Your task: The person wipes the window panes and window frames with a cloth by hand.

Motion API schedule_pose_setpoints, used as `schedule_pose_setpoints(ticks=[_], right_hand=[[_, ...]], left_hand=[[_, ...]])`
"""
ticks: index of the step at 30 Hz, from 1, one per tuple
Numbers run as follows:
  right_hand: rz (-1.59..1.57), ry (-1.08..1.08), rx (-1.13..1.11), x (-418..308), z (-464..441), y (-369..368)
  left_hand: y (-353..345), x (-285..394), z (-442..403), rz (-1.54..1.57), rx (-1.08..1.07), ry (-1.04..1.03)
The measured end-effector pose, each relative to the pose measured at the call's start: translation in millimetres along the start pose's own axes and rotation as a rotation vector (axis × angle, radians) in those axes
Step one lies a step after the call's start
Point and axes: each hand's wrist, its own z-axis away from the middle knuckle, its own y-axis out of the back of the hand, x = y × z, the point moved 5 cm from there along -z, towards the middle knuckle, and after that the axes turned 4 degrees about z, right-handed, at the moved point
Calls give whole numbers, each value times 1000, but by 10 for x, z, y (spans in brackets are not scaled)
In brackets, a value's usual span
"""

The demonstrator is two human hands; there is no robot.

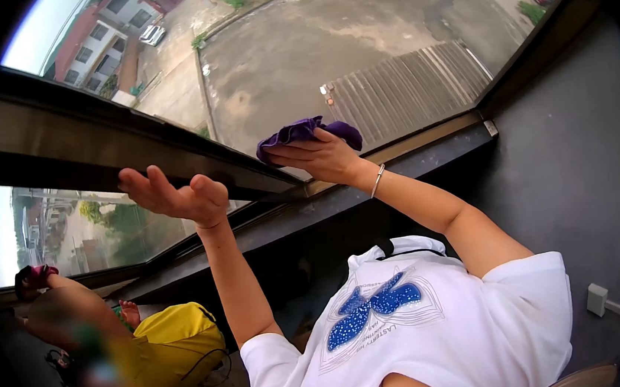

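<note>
My right hand [317, 155] has a bunched purple cloth [300, 131] under its palm and fingers. The cloth lies against the window pane [268, 70], near the lower corner by the frame. A thin bracelet [377, 180] circles my right wrist. My left hand [176, 199] is raised and holds nothing, with its fingers stretched out and apart. It is in front of the dark window post [119, 148]; whether it touches the post, I cannot tell.
At the left, a person in a yellow top [178, 337] reaches to the window with a dark red cloth [35, 280]. A dark sill [425, 151] runs below the glass. A grey wall [573, 138] with a white socket [597, 299] stands at right.
</note>
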Motion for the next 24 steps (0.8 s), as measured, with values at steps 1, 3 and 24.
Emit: schedule_pose_setpoints(ticks=[1,3,24], right_hand=[[-10,-88,76,37,58,56],[-5,-265,255,193,251,24],[-2560,-2529,770,-1012,1063,-2680]], left_hand=[[12,34,-15,-4,5,-17],[-24,64,-31,-43,9,-58],[-39,66,-103,-109,-40,-28]])
